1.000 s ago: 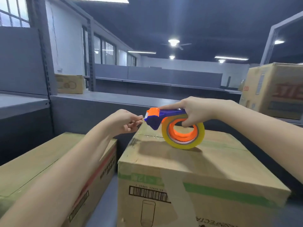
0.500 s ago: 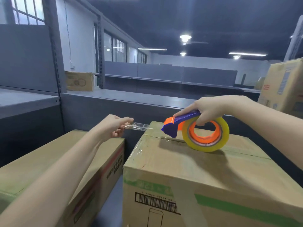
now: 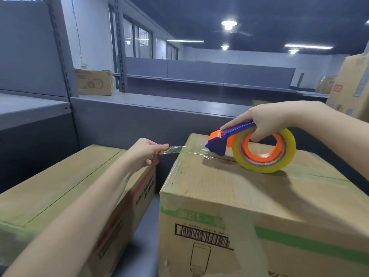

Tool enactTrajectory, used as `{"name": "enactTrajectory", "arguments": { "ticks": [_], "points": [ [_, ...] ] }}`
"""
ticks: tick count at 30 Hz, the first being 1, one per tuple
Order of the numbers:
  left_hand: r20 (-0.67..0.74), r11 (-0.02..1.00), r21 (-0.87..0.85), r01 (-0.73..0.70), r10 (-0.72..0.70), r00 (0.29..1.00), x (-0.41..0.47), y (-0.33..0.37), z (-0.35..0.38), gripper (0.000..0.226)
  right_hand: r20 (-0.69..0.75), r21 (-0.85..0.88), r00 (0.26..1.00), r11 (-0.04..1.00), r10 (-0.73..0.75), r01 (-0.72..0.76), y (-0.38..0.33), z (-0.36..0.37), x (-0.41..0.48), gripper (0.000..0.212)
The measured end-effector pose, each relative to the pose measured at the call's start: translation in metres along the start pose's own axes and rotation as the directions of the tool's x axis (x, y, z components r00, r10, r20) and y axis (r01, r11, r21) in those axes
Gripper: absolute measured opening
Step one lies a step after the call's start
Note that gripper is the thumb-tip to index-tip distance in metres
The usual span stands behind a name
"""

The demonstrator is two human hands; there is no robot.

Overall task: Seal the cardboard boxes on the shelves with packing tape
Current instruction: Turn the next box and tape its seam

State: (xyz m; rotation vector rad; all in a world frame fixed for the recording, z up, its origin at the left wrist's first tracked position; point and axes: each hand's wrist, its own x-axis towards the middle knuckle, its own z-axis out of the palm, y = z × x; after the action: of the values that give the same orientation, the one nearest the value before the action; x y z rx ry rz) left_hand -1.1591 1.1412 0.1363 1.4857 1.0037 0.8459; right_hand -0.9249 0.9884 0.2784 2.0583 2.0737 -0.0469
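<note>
I count two hands: left hand (image 3: 146, 151), right hand (image 3: 267, 118). One tape dispenser (image 3: 225, 139) under right fingers (image 3: 235, 124), one tape roll (image 3: 287, 156) on it. One tape strip (image 3: 175, 150) at left fingers (image 3: 160, 146).

Cardboard boxes, four sure:
- left box (image 3: 60, 180) below left fingers
- near box (image 3: 239, 196) under right fingers
- far shelf box (image 3: 93, 81) well beyond left fingers
- edge box (image 3: 353, 86) beyond right fingers

Possible fifth further back, too blurred.

Ceiling: three round lamps (image 3: 229, 24), two strip lights (image 3: 185, 41).

Brown barcoded cardboard box (image 3: 219, 192), flaps closed, blue-and-orange tape dispenser (image 3: 217, 145) with yellowish roll (image 3: 289, 144) standing on its top, clear tape strip (image 3: 175, 150) stretched past its left edge, second closed box (image 3: 60, 182) just left of it
</note>
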Motion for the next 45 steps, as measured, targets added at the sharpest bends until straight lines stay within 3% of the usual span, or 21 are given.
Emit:
{"name": "enactTrajectory", "arguments": {
  "ticks": [5, 7, 9, 15, 17, 19, 22, 26, 29, 33, 36, 40, 45],
  "points": [
    [0.053, 0.997, 0.071, 0.012, -0.016, 0.998, -0.020, -0.020, 0.024, 0.042, 0.008, 0.019, 1.000, 1.000, -0.003, 0.003, 0.001, 0.001, 0.002, 0.067],
    [0.055, 0.981, 0.196, -0.002, -0.009, 0.998, -0.023, -0.029, 0.037, 0.052, 0.008, 0.017, 1.000, 1.000, -0.003, 0.003, 0.002, 0.001, 0.002, 0.067],
    [0.039, 0.950, 0.312, -0.034, 0.023, 0.999, -0.020, -0.032, 0.044, 0.047, 0.012, 0.017, 1.000, 1.000, -0.006, 0.006, 0.002, 0.002, 0.002, 0.068],
    [0.040, 0.910, 0.414, 0.014, -0.033, 0.999, -0.019, -0.031, 0.044, 0.029, 0.017, 0.015, 1.000, 1.000, -0.019, 0.019, -0.001, 0.002, 0.003, 0.067],
    [0.030, 0.943, 0.327, 0.059, -0.073, 0.997, -0.021, -0.037, 0.046, 0.011, 0.019, -0.001, 1.000, 1.000, -0.018, 0.018, -0.002, 0.002, 0.005, 0.067],
    [0.046, 0.973, 0.226, 0.038, -0.050, 0.998, -0.024, -0.037, 0.046, 0.012, 0.009, -0.016, 1.000, 1.000, -0.019, 0.019, -0.002, 0.002, 0.006, 0.067],
    [0.064, 0.956, 0.283, -0.081, 0.066, 0.996, -0.029, -0.027, 0.043, 0.007, 0.003, -0.006, 1.000, 1.000, -0.025, 0.025, -0.001, 0.002, 0.007, 0.067],
    [0.034, 0.927, 0.237, -0.292, 0.293, 0.956, -0.032, 0.006, 0.038, 0.019, -0.001, 0.011, 1.000, 1.000, -0.023, 0.023, 0.000, 0.003, 0.005, 0.067],
    [0.223, 0.790, 0.389, -0.474, 0.418, 0.881, -0.038, 0.030, 0.038, 0.027, -0.007, 0.024, 1.000, 0.999, -0.022, 0.022, 0.000, 0.003, 0.003, 0.067],
    [0.411, 0.613, 0.620, -0.490, 0.279, 0.868, -0.039, 0.036, 0.042, 0.050, -0.016, 0.014, 1.000, 1.000, -0.016, 0.017, -0.001, 0.004, 0.003, 0.068],
    [0.441, 0.599, 0.640, -0.480, 0.226, 0.869, -0.039, 0.028, 0.045, 0.070, -0.026, 0.010, 1.000, 1.000, -0.014, 0.014, -0.003, 0.005, 0.004, 0.068],
    [0.490, 0.467, 0.722, -0.510, 0.174, 0.854, -0.040, 0.031, 0.048, 0.095, -0.036, 0.009, 0.999, 1.000, -0.009, 0.009, -0.006, 0.005, 0.005, 0.068],
    [0.517, 0.446, 0.750, -0.488, 0.066, 0.854, -0.044, 0.035, 0.048, 0.118, -0.003, -0.034, 1.000, 0.999, -0.006, 0.006, -0.007, 0.001, 0.005, 0.067]
  ]
}}
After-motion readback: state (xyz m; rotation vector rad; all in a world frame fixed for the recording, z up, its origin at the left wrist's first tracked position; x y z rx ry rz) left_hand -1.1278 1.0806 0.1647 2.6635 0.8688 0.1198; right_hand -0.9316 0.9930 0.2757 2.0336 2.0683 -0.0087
